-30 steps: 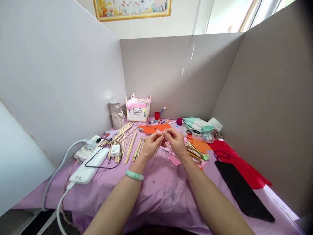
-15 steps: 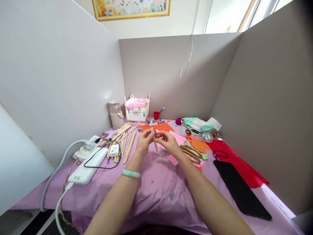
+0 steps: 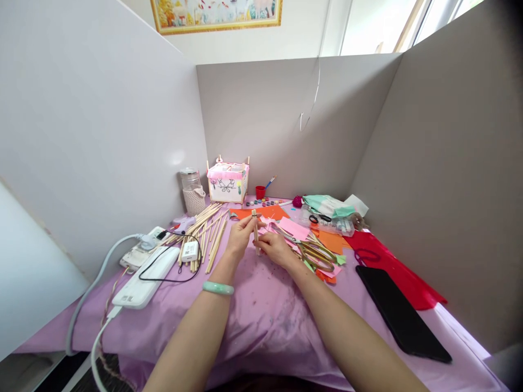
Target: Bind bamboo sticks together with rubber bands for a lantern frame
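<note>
Between my hands stands a small bundle of wooden sticks [image 3: 256,235], nearly upright, with a dark band close to its top. My left hand [image 3: 241,235] pinches it at the upper part, just below the band. Lower down, the fingers of my right hand [image 3: 274,247] close on the same bundle near its bottom end. How many sticks it has I cannot tell. Right of my right hand, gold-handled scissors [image 3: 316,255] lie on pink paper [image 3: 295,227] and scraps. More loose wooden sticks [image 3: 210,234] are spread to the left of my left hand.
At the back stand a decorated white and pink box [image 3: 227,188], a glass jar [image 3: 193,190] and a red cup [image 3: 260,192] with a brush. A white power bank [image 3: 147,277] with cables lies left, a black phone [image 3: 402,313] right. Grey panels [image 3: 286,125] enclose the table.
My right hand has moved down the stick bundle, from near its upper part to its lower end. The bundle is now more upright. My left hand keeps its hold.
</note>
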`<state>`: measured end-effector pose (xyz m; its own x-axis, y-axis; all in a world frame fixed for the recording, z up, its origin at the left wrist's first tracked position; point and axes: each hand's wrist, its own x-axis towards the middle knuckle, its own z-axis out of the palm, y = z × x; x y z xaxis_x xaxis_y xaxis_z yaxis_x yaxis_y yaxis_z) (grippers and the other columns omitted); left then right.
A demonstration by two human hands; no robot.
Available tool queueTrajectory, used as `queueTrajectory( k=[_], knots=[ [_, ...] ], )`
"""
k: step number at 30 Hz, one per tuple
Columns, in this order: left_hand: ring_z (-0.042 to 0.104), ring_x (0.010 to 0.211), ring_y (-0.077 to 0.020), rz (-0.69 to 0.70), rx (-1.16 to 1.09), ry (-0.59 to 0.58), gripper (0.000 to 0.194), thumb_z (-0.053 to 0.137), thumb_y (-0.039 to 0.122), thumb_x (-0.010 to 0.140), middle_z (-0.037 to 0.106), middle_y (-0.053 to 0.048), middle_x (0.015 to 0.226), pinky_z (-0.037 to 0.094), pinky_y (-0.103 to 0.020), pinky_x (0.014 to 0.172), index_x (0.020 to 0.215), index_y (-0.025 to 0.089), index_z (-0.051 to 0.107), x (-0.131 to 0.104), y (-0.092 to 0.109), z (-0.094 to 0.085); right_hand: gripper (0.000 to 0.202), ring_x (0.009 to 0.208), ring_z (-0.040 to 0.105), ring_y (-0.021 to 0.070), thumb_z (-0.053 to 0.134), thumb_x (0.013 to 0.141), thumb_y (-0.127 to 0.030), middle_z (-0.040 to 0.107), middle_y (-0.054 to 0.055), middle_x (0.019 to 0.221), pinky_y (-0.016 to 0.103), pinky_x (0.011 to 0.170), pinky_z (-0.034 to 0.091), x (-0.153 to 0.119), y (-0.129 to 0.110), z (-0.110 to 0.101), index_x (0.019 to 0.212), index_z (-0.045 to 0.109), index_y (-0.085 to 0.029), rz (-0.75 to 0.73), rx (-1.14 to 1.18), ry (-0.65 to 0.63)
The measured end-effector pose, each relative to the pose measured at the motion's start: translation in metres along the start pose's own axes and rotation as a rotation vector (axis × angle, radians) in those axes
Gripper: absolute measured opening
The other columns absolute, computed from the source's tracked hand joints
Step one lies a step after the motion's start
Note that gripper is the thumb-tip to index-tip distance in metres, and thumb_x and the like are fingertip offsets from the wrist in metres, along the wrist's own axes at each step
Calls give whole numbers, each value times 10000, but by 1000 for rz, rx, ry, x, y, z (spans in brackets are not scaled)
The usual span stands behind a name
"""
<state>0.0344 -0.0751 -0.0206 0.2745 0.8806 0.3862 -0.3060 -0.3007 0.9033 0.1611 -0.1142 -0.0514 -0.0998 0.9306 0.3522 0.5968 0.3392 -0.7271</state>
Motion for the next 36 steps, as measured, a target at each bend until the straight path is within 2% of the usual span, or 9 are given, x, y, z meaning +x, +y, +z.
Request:
queueTrajectory(
  k=[3,6,14,19,24,27,31,36],
  knots=[
    [612,718,-151,-72,-138,-94,389,625,397,773,702,-82,832,468,-286,695,1052,129,657,2,0,2,273,561,570,116,514,844,-296,631,1,595,220,583,402,0,4,2,641,636,-161,66,60,-6],
    [598,646,-124,-113,-261,-124,382,641,377,759,690,-78,830,465,-263,639,1046,125,632,3,1,6,278,562,575,117,516,843,-322,634,1,593,218,575,408,-1,6,2,648,634,-163,96,81,-14],
    [488,528,-58,-42,-241,-70,196,630,307,751,580,13,700,383,-192,514,819,147,538,4,-1,14,237,521,583,125,542,813,-311,629,6,561,221,541,411,-1,2,3,657,637,-161,136,83,22],
    [285,415,-33,-13,-236,-64,214,602,356,778,386,82,552,206,-173,399,807,175,492,1,-2,21,210,518,576,125,520,806,-238,636,11,568,218,533,404,-3,-7,7,660,641,-149,111,39,32],
    [215,414,-33,10,-271,-35,255,610,378,782,272,97,516,166,-170,398,755,182,450,-2,0,22,206,517,563,123,524,798,-193,648,15,568,223,561,396,-3,-15,8,639,648,-150,63,-29,35],
    [243,418,-35,-3,-232,-51,243,608,390,782,317,87,537,182,-173,397,837,172,516,-1,-1,20,198,539,571,131,532,801,-189,656,22,582,229,572,388,-2,-15,8,647,650,-152,53,-75,52],
    [310,441,-33,3,-191,-69,331,615,390,777,451,49,651,224,-177,400,1018,171,554,0,-4,18,177,561,577,140,541,807,-192,663,29,603,234,573,376,-3,-15,7,675,653,-155,51,-120,70],
    [298,419,-30,24,-237,-40,290,571,440,809,442,48,629,216,-178,380,916,170,573,0,-2,17,205,543,576,130,532,817,-198,654,19,579,225,568,380,-4,-17,9,637,624,-165,44,-78,66]
  ],
)
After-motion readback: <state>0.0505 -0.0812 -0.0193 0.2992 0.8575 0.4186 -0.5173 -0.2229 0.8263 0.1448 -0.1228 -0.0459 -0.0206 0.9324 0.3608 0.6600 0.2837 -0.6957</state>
